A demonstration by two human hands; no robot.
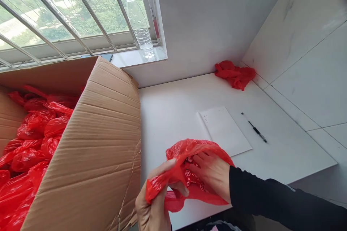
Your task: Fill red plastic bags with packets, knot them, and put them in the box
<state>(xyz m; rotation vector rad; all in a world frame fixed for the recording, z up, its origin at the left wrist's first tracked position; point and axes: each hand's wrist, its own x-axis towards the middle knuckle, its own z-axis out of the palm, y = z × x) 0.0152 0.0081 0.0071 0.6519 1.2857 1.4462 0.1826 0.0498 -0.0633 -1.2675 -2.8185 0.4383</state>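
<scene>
A thin red plastic bag point(187, 146) is held open above the front of the white table. My left hand point(158, 196) grips its edge on the left side, the plastic bunched between thumb and fingers. My right hand point(213, 169) reaches inside the bag, fingers resting on red patterned items point(189, 177) with white flower-like prints. Its fingertips are partly hidden by the bag and the contents, so whether it grasps anything is unclear.
A cardboard box point(108, 122) full of knotted red bags point(35, 126) stands at the left. On the table point(168, 108) lie white paper point(227, 130), a pen point(256, 130) and a crumpled red bag point(234, 75). A water bottle point(141, 29) stands on the windowsill.
</scene>
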